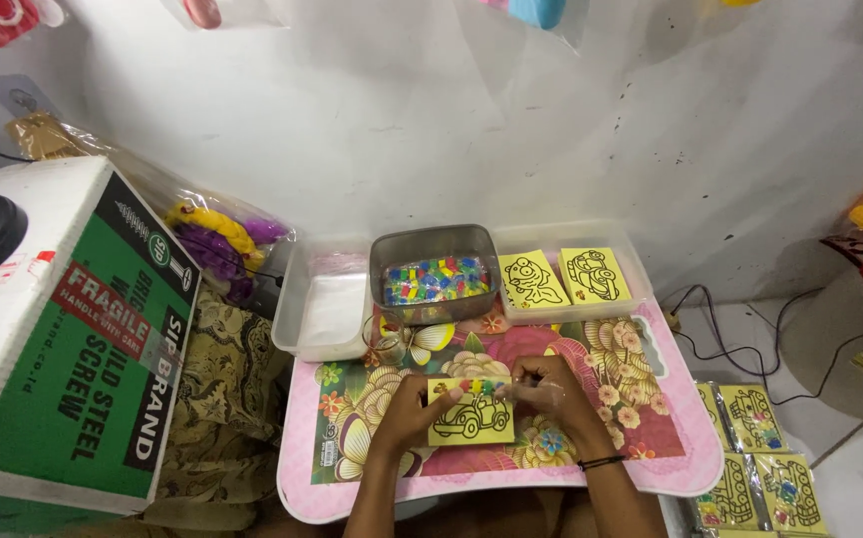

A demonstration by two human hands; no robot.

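A yellow card with a black car outline (470, 416) lies on a small pink floral table (651, 468). My left hand (407, 410) rests on the card's left edge and holds it flat. My right hand (549, 387) pinches at the card's top right, by a short row of small coloured pieces (481, 386) along its top edge. Behind the card stands a metal tin of mixed coloured pieces (436, 280).
A clear tray at the back right (631, 261) holds two more yellow outline cards (532, 279). An empty-looking clear tray (324, 309) sits back left. A green and white cardboard box (73, 329) stands left. Bagged finished cards (750, 418) and cables lie on the floor right.
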